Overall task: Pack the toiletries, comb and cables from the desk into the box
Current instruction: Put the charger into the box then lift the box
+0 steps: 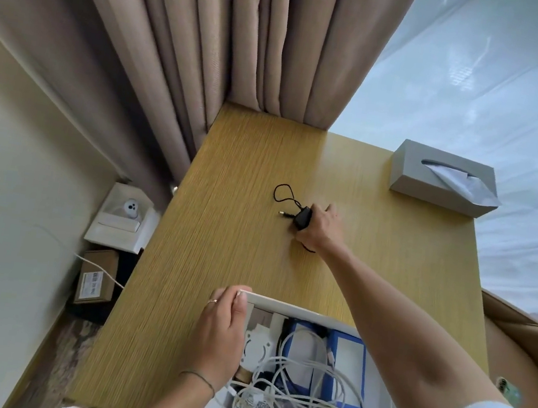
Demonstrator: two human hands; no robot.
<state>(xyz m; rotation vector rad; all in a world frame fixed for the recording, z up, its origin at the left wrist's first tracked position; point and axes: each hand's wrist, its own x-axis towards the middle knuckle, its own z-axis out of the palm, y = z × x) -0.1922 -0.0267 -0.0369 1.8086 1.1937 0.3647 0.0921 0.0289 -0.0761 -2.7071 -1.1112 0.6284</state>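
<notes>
The right hand (317,228) has its grip closed around the black adapter (303,218) at mid-frame on the counter (217,265), its cable (284,194) trailing upper left. The box (301,308) lies toward the lower frame, where the left hand (222,328) holds its corner.

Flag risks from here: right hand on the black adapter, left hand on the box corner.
1. The black adapter's thin cord loops loose on the desk; it may drag or snag when the right hand lifts it.
2. The box already holds tangled white cables; the cord could knot into them.
3. The left hand holds only one corner, so the box may shift.
</notes>
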